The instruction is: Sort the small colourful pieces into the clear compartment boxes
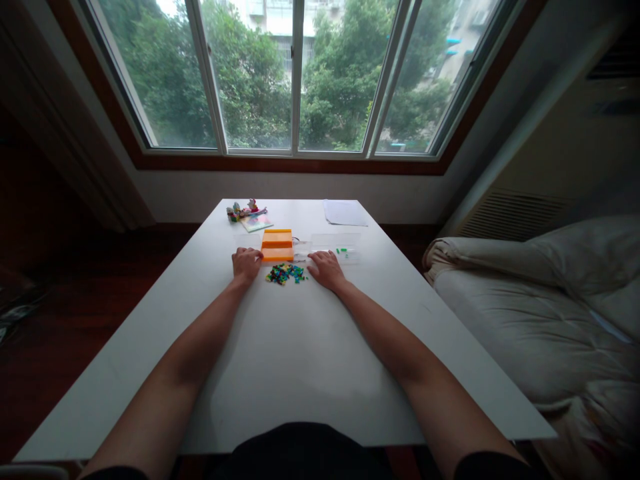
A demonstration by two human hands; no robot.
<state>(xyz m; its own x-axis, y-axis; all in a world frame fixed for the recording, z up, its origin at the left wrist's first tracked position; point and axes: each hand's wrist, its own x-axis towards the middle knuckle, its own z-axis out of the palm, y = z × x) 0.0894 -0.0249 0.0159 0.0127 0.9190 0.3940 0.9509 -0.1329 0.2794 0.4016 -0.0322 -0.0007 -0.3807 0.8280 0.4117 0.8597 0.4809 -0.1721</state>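
Table top [300, 347]: white, matt, smooth. Orange tray [277, 245]: plastic, slight gloss. Small bricks [285, 273]: hard plastic, mixed cols. Clear bags [335, 243]: thin glossy film. Sheet [345, 213]: matt paper. Bedding [540, 313]: soft creased cloth. Floor [75, 313]: dark wood w/ low sheen

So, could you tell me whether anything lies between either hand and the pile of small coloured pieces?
Nothing visible does. The left hand and right hand rest on the white table either side of the pile of coloured pieces, with only bare tabletop between. The orange box sits behind the pile, out of the way.
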